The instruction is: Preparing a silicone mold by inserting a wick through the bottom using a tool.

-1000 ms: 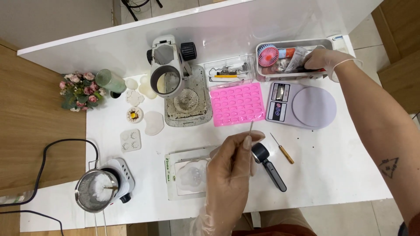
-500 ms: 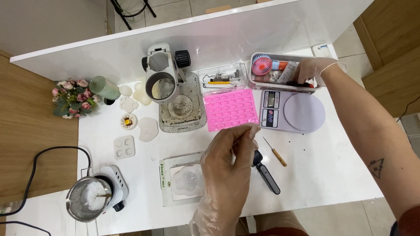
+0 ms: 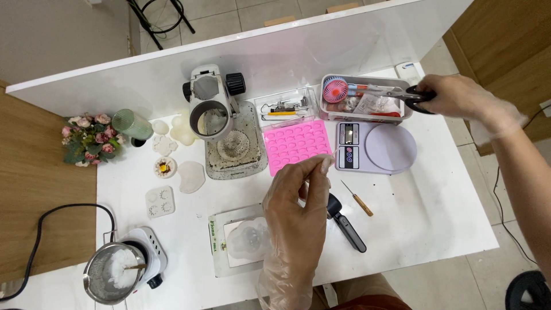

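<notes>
1. Overhead, the right hand (image 3: 453, 96) grips black-handled scissors (image 3: 402, 93) over the far-right grey tray (image 3: 367, 80); the left hand (image 3: 298, 206) pinches its fingertips together, what it holds unclear.
2. Risk: the blades could snag tray clutter, tipping it.
3. Nearby on the desk (image 3: 436, 218): scale (image 3: 376, 148), pink mould (image 3: 297, 144), awl (image 3: 357, 197).

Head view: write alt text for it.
A gloved right hand lifts black-handled scissors from a clear tray on a white table, while the gloved left hand hovers, fingertips pinched, above a pink mould.
</notes>
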